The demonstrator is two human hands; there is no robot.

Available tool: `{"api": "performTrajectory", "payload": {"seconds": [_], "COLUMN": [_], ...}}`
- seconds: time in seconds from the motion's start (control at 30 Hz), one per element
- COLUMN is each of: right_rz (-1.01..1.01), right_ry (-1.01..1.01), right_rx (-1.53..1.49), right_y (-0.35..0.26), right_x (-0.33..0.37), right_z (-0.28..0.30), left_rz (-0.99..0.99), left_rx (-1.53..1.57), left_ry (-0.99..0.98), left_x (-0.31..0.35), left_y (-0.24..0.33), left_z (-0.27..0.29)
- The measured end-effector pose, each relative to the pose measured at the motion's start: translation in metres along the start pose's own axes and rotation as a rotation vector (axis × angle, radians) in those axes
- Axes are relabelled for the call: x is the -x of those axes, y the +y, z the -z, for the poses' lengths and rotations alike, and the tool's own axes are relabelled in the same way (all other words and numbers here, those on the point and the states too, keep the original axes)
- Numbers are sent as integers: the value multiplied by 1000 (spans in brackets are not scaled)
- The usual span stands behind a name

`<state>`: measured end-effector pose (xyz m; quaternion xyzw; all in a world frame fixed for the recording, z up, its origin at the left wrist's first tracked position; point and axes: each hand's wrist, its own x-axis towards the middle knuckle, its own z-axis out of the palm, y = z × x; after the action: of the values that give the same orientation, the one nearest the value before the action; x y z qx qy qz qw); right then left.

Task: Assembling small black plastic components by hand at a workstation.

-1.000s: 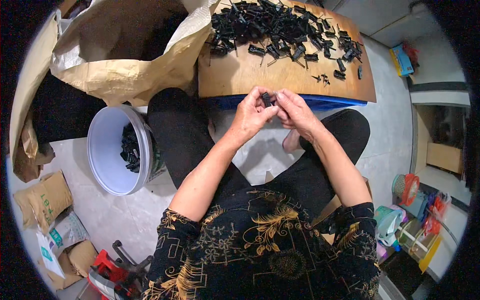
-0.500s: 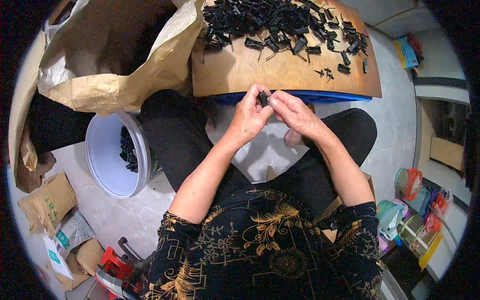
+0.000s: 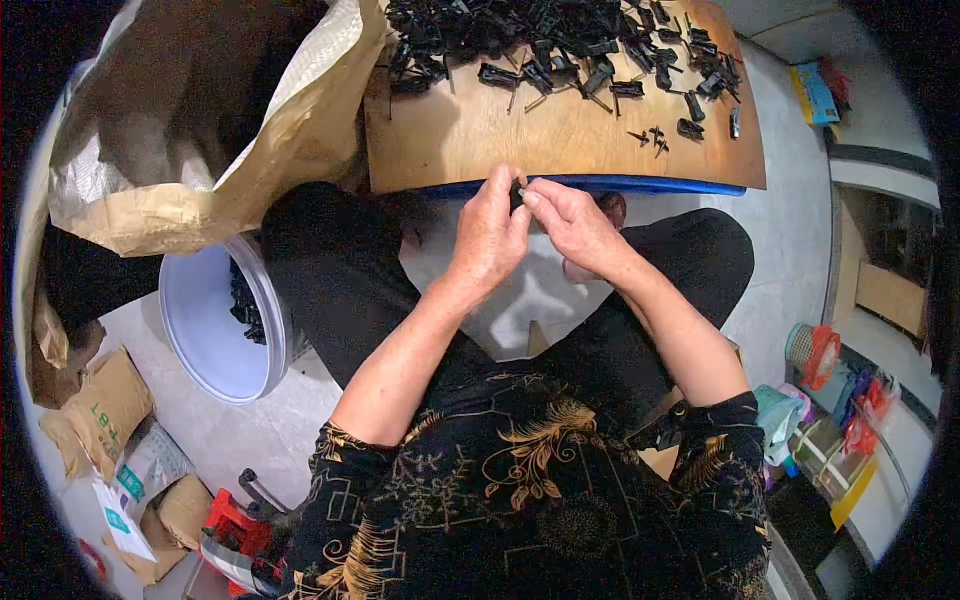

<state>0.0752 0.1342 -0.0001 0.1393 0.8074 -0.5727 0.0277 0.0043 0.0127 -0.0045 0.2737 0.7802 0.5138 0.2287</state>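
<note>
Both my hands meet in front of the near edge of a wooden board. My left hand is closed around a small black plastic part, mostly hidden by the fingers. Thumb and fingertips of my right hand pinch at the part's right side, where a tiny pale spot shows; whether that is a separate piece I cannot tell. A heap of similar black plastic parts, several with thin pins sticking out, covers the far side of the board. A few small dark pieces lie apart from the heap.
At my left a large paper sack gapes wide above a white bucket with black parts inside. Packed brown bags and a red object sit on the floor at lower left. Plastic bags and baskets stand at right.
My hands have shifted slightly left with the black part, which is now more covered by the fingers. The view has moved a little; the heap looks the same.
</note>
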Motion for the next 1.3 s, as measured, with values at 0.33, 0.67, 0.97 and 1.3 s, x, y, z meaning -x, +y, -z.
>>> {"api": "performTrajectory", "payload": {"seconds": [0.33,0.67,0.97,1.3], "right_rz": [94,-174,-59,-97], "right_ry": [104,-5,-6,-128], "right_rx": [-42,-396,-542,-574], "right_y": [6,-6,-17,-9], "right_x": [-2,11,17,15], "right_z": [-2,11,18,23], "left_rz": [-108,231,267,229], "left_rx": [-145,1009,945,992], "left_ry": [48,-116,-357,-483], "left_x": [1,0,6,10], "left_y": [-6,11,12,17], "left_z": [-2,24,26,23]}}
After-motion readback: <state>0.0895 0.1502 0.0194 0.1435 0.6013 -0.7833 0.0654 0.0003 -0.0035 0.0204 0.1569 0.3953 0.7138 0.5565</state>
